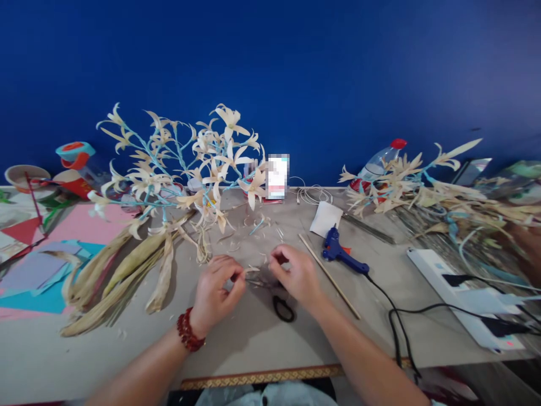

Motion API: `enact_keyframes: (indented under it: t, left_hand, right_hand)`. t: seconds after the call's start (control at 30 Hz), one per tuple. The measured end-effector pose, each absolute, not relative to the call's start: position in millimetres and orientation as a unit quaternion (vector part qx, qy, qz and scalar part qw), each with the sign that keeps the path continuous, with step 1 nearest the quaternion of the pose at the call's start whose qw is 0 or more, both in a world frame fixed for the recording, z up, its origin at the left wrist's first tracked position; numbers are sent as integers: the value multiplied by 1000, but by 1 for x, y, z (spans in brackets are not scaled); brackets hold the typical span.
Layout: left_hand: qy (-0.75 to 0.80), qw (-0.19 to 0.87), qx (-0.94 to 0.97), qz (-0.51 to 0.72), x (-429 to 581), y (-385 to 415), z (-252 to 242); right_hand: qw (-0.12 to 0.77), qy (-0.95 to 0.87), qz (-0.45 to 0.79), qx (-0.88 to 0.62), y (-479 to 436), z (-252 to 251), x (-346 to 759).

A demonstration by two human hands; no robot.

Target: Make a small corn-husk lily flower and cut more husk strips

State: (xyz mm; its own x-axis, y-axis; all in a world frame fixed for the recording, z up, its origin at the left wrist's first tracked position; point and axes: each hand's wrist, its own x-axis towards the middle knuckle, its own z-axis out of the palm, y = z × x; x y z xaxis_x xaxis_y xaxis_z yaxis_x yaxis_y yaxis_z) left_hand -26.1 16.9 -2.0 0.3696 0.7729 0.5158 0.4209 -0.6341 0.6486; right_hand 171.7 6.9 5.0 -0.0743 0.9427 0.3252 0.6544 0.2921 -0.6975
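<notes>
My left hand, with a red bead bracelet at the wrist, is closed in a pinch. A short pale strip of dried husk sticks out at its fingertips. My right hand faces it a little way off, thumb and finger pinched together; whatever is between them is too small to make out. Below and between the hands lie scissors with black handles, their blades partly hidden. Husk flowers on blue-wrapped stems stand behind the hands, and small husk scraps are strewn on the table.
Dried corn husks and coloured paper lie at left. To the right are a thin stick, a blue glue gun with its cord, and a white power strip. More husk flowers and a bottle stand behind.
</notes>
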Motion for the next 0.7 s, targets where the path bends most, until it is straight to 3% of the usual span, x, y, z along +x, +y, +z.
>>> enact_keyframes:
  t: [0.17,0.37,0.53,0.7]
  left_hand:
    - [370,209,804,416,-25,17,-1]
    - [372,201,806,414,-24,15,0]
    - [400,192,787,429,-28,18,-2]
    - [385,197,795,425,-26,17,0]
  right_hand:
    - [361,-736,257,-511,1,12,157]
    - [322,-746,231,-536,1,5,150]
    - [368,-709,181,-574,6,5,173]
    - [347,-751,228,-513,1,13,159]
